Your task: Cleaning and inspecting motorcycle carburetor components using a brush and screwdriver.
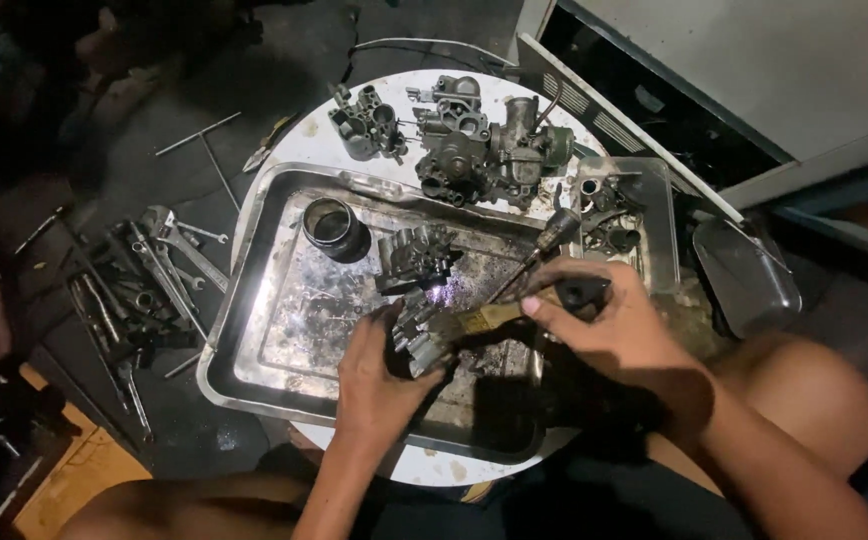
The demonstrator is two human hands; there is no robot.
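Carburetor body (pixel 416 338) is what I've got in my left hand (pixel 379 375), a small grimy grey casting with ribs and ports, shiny where the light catches it, held just above the middle of the oily steel tray (pixel 254 350). My fingers are wrapped tight round its lower half, so I can't tell its exact outline. Its long axis runs roughly from lower left to upper right, with the free end pointing toward the brush. My right hand (pixel 609 325) is clamped on a paintbrush (pixel 494 316) with a pale wooden handle, lying nearly level, bristles to the left and touching the casting. A second carburetor part (pixel 416 258) and a dark round cup (pixel 332 228) sit in the tray further back, with wrenches (pixel 159 275) spread on the floor to the left.
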